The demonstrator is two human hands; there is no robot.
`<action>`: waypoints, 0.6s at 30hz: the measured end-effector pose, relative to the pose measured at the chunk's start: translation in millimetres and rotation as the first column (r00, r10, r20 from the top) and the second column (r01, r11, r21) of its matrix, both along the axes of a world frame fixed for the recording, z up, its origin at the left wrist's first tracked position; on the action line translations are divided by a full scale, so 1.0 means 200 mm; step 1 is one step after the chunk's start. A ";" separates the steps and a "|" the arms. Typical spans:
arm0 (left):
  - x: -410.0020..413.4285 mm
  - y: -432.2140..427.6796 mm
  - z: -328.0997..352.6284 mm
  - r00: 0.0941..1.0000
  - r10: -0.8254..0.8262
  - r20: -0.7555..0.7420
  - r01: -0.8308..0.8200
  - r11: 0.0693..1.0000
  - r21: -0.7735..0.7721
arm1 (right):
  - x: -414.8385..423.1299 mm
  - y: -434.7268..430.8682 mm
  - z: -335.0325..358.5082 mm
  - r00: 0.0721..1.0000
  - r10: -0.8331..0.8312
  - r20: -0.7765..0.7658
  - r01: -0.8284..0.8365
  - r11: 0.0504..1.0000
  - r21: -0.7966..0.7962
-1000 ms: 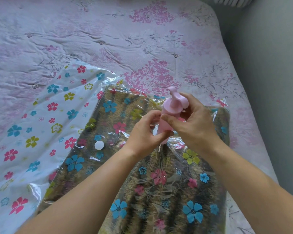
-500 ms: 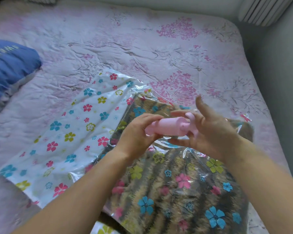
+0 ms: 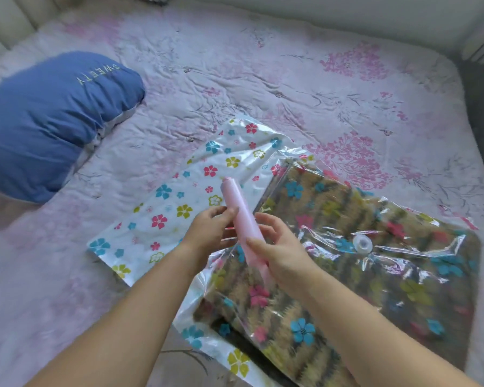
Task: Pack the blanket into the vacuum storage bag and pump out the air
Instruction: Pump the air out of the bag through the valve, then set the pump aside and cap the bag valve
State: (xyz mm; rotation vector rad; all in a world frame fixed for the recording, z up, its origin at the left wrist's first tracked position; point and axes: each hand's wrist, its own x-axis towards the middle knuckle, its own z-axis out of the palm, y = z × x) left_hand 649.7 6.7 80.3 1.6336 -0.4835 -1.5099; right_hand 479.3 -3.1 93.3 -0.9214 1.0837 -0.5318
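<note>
Pink floral bedspread (image 3: 291, 79), bearing flowered vacuum storage bag (image 3: 157, 219) with brown blanket (image 3: 347, 289) inside, valve (image 3: 362, 243) uppermost. Pink hand pump (image 3: 239, 210) above bag, gripped in left hand (image 3: 207, 233) and right hand (image 3: 282, 252). Blue pillow (image 3: 48, 121) at left.

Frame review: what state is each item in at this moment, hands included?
bag, flat on the bed, film wrinkled; whether it is sealed cannot be told.
blanket, inside the bag.
valve, uncovered, nothing attached.
pump, lifted off the bag, tilted, away from the valve.
left hand, grips the pump.
right hand, grips the pump.
pillow, lying on the bed.
</note>
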 end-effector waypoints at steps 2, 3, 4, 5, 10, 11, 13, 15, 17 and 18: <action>0.13 0.00 -0.01 0.998 0.062 -0.015 -0.062 0.998 0.003 | 0.18 0.04 -0.04 1.000 0.021 0.020 -0.021 1.000 -0.009; 0.20 0.00 -0.03 0.996 0.087 0.012 -0.087 0.996 0.004 | 0.27 0.04 -0.05 0.999 0.027 0.031 -0.027 1.000 0.007; 0.27 0.01 -0.05 0.993 0.107 0.042 -0.108 0.994 0.008 | 0.36 0.03 -0.07 0.999 0.036 0.035 -0.037 0.999 0.034; 0.33 0.02 -0.06 0.991 0.113 0.068 -0.114 0.993 0.010 | 0.43 0.02 -0.09 0.998 0.039 0.045 -0.042 0.997 0.064; 0.74 0.09 -0.24 0.966 0.169 0.197 -0.180 0.983 0.038 | 0.87 -0.06 -0.26 0.991 0.095 0.093 -0.114 0.966 0.234; 0.79 0.09 -0.27 0.959 0.167 0.229 -0.182 0.982 0.045 | 0.93 -0.07 -0.28 0.991 0.082 0.102 -0.107 0.958 0.268; 0.92 0.09 -0.35 0.942 0.169 0.290 -0.195 0.979 0.063 | 1.08 -0.10 -0.37 0.989 0.069 0.129 -0.107 0.940 0.323; 1.04 0.08 -0.42 0.924 0.175 0.339 -0.209 0.976 0.067 | 1.22 -0.12 -0.46 0.983 0.090 0.162 -0.141 0.930 0.339; 1.17 0.05 -0.48 0.897 0.158 0.414 -0.204 0.977 0.069 | 1.34 -0.15 -0.54 0.976 0.114 0.186 -0.173 0.923 0.343; 1.25 0.03 -0.51 0.874 0.145 0.464 -0.200 0.977 0.072 | 1.41 -0.16 -0.58 0.974 0.118 0.191 -0.181 0.918 0.354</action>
